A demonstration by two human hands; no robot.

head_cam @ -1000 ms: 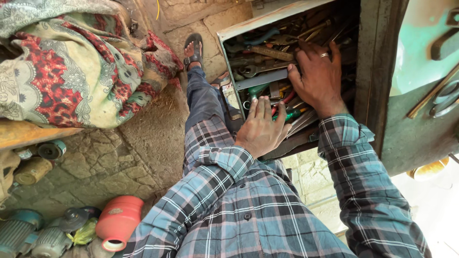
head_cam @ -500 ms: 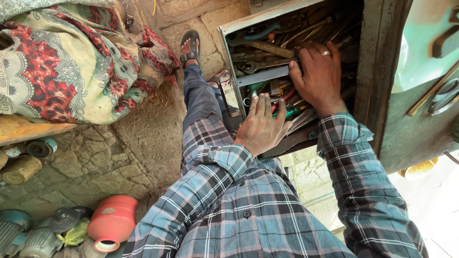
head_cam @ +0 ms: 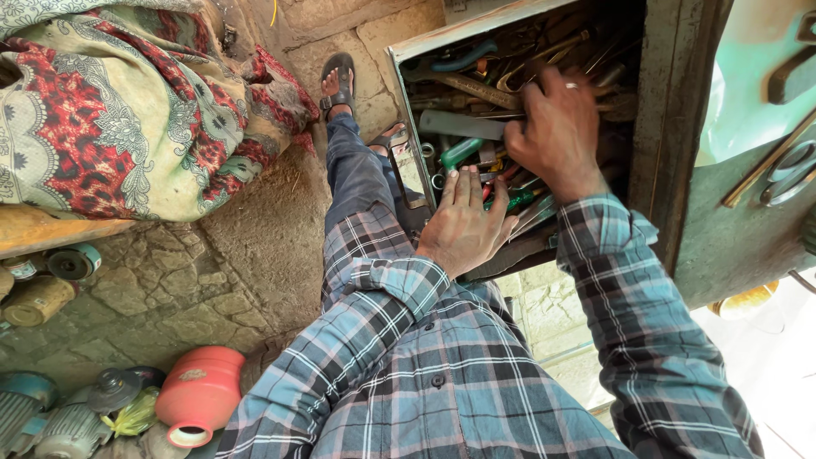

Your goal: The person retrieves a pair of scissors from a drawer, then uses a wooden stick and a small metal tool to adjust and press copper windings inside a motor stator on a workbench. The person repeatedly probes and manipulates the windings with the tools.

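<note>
- we sit over a metal toolbox (head_cam: 406, 110) that stands open in front of our knees, tipped so its contents face us, which puts every tool within reach of both arms.
- our left hand (head_cam: 463, 225) lies flat and loose on the near heap of tools, fingers spread and straight, grasping nothing; it seems to press the pile down so it stays put while the other hand digs.
- our right hand (head_cam: 557, 132) reaches deeper into the box, knuckles up and fingers curled down among the long metal tools (head_cam: 476, 85); the fingertips are hidden, so we cannot tell whether they have closed on anything.
- a green-handled screwdriver (head_cam: 463, 151) and a second green-handled tool (head_cam: 518, 200) lie just beside our left fingertips, mixed with pliers and red grips; the jumble looks like the result of tools thrown in loose rather than sorted.
- a flat grey bar (head_cam: 459, 125) lies across the box between our two hands, splitting the near pile from the far one.
- our plaid sleeves are buttoned at the wrists, and our leg in jeans stretches out along the box's left side, the sandal (head_cam: 338, 81) resting on the stone floor (head_cam: 255, 246).
- to our left a patterned quilt (head_cam: 110, 110) is bundled on a ledge, and a red pot (head_cam: 200, 395) sits low among old motor parts, well apart from the box.
</note>
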